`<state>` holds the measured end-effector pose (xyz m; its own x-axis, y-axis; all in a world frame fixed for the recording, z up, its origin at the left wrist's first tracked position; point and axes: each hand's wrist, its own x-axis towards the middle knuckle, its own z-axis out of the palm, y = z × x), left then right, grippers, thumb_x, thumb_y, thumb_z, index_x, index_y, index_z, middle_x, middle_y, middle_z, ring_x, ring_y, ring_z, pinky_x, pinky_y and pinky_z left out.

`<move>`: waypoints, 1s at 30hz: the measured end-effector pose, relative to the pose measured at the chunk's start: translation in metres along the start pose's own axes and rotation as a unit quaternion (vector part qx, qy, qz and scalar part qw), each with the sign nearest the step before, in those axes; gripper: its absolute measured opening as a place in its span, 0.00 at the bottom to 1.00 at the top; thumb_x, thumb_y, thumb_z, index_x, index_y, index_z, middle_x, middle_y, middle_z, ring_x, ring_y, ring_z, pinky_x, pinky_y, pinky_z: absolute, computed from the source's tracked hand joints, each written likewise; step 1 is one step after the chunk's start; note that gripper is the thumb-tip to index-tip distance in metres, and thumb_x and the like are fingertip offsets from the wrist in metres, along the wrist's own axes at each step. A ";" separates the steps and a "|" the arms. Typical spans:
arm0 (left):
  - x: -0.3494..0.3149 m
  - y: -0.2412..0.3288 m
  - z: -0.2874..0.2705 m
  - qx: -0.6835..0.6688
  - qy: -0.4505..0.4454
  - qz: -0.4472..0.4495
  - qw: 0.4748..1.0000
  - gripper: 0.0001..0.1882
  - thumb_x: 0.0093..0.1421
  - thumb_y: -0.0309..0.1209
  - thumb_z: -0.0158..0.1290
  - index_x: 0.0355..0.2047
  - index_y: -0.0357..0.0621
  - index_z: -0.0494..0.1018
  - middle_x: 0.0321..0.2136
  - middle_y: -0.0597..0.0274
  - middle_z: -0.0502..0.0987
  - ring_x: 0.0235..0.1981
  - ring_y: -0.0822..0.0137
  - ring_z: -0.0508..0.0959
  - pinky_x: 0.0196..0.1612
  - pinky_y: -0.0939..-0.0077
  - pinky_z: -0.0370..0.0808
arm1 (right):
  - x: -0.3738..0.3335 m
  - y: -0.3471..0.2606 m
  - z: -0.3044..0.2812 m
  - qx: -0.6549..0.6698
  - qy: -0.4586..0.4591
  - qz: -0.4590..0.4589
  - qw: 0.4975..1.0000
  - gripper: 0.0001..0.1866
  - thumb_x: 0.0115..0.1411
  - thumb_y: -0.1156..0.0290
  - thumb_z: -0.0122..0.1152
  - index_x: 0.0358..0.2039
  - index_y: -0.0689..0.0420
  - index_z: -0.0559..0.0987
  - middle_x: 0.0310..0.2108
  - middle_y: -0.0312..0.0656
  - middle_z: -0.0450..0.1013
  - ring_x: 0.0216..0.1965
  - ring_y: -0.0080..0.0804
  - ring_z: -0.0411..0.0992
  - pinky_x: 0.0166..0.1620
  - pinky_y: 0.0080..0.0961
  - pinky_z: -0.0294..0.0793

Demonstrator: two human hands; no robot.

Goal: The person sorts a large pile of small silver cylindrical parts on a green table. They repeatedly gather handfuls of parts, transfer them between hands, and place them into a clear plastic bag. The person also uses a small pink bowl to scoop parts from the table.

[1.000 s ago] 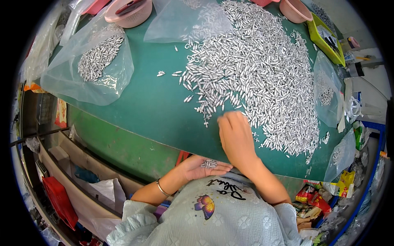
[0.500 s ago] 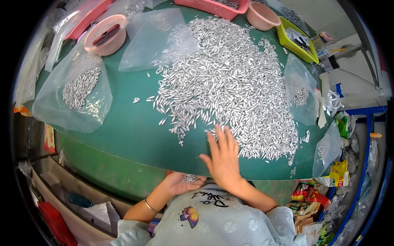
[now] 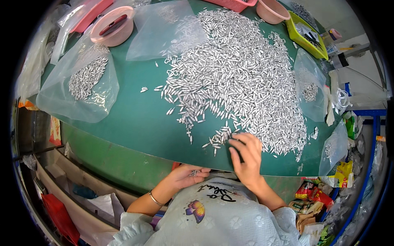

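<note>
A wide pile of small, pointed silver metal parts [image 3: 242, 78] covers much of the green table [image 3: 143, 119]. At the table's near edge, my left hand [image 3: 186, 176] is cupped palm up, low against my body, with a few of the same parts in its palm. My right hand [image 3: 247, 158] hovers at the pile's near rim, fingers bent and thumb apart, nothing visible between them. Just left of its fingertips, a small cluster of parts [image 3: 218, 138] lies partly apart from the pile. The undersides of the right fingers are hidden.
Clear plastic bags with parts lie on the left [image 3: 102, 104] and right [image 3: 305, 67]. A pink bowl [image 3: 125, 35] holds a red-handled tool. At the back are another pink bowl [image 3: 273, 12] and a yellow-green basket [image 3: 301, 39]. A blue-framed rack [image 3: 375, 151] stands at right.
My right hand has moved right and slightly toward me, its fingers more bent. The small cluster shows to its left. The left hand's fingers have curled more, and the view has shifted slightly.
</note>
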<state>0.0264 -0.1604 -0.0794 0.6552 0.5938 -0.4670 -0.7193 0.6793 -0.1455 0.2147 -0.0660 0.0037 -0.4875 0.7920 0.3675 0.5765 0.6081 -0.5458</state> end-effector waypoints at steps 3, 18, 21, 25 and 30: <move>0.002 -0.006 0.005 0.025 0.039 0.024 0.999 0.05 0.60 0.24 0.50 0.37 0.41 0.68 0.27 0.63 0.66 0.25 0.74 0.63 0.26 0.84 0.63 | 0.008 -0.008 0.003 -0.043 -0.062 0.034 0.997 0.18 0.51 0.73 0.65 0.43 0.59 0.77 0.44 0.41 0.69 0.44 0.42 0.65 0.47 0.37 0.61; 0.009 -0.007 -0.007 0.050 0.018 0.002 0.999 0.15 0.64 0.36 0.48 0.44 0.36 0.70 0.34 0.53 0.74 0.31 0.67 0.73 0.33 0.76 0.74 | -0.002 -0.001 0.006 -0.057 -0.074 0.013 0.996 0.16 0.50 0.74 0.66 0.41 0.58 0.77 0.40 0.40 0.68 0.39 0.39 0.65 0.41 0.34 0.61; 0.009 -0.009 -0.010 0.051 0.012 0.002 0.999 0.16 0.64 0.34 0.49 0.45 0.34 0.70 0.36 0.51 0.75 0.32 0.66 0.74 0.34 0.75 0.75 | 0.001 -0.002 0.013 -0.061 -0.077 0.000 0.995 0.15 0.50 0.74 0.66 0.40 0.58 0.77 0.40 0.39 0.69 0.39 0.39 0.66 0.41 0.34 0.61; 0.007 -0.008 -0.008 0.055 0.006 0.004 0.998 0.14 0.64 0.33 0.51 0.43 0.34 0.72 0.36 0.52 0.78 0.33 0.67 0.79 0.36 0.76 0.78 | -0.004 0.000 0.013 -0.065 -0.049 -0.007 0.997 0.13 0.49 0.74 0.66 0.37 0.58 0.78 0.39 0.39 0.70 0.39 0.39 0.67 0.41 0.34 0.61; 0.011 -0.007 -0.015 0.058 -0.044 -0.018 0.997 0.18 0.66 0.35 0.47 0.47 0.30 0.70 0.41 0.45 0.77 0.38 0.61 0.80 0.43 0.69 0.80 | -0.011 -0.001 0.013 -0.043 -0.029 -0.013 0.999 0.11 0.49 0.75 0.66 0.35 0.58 0.78 0.38 0.39 0.70 0.39 0.39 0.67 0.41 0.34 0.61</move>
<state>0.0352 -0.1650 -0.0967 0.7022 0.5995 -0.3841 -0.6660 0.7438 -0.0566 0.2113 -0.0759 -0.0099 -0.5390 0.7729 0.3347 0.6158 0.6327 -0.4696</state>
